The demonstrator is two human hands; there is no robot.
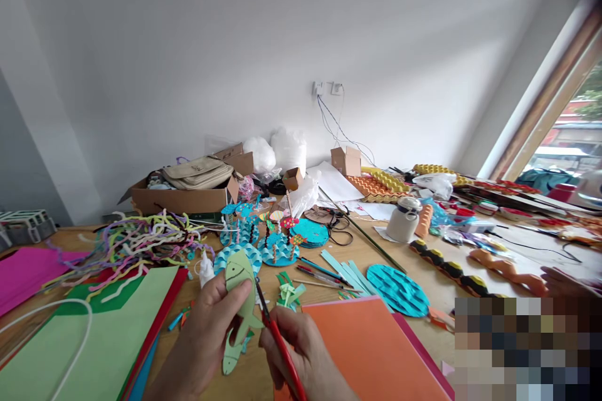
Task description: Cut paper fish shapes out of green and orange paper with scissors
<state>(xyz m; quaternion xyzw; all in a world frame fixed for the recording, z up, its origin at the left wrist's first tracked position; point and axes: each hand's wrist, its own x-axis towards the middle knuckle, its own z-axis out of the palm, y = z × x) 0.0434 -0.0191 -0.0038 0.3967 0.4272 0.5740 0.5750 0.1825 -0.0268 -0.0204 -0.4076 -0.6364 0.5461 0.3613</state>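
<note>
My left hand (203, 321) is closed on a light green paper piece (239, 270), thumb on top. The paper has fish outlines with eyes and dark curved lines drawn on it, and a second fish end hangs below the fingers. In my right hand (308, 341) is a pair of scissors (285, 356) with red handles and dark blades. Their blades point up and left, at the right edge of the green paper; whether they are parted is hard to make out. Green paper scraps (289, 293) lie just beyond my hands.
Orange paper sheets (360, 341) lie at right, green sheets (89, 332) at left. Behind are pipe cleaners (150, 241), a glue bottle (205, 269), decorated blue paper discs (278, 252), a blue corrugated disc (397, 289) and a white jar (403, 222). Another person's hand (567, 282) shows at far right.
</note>
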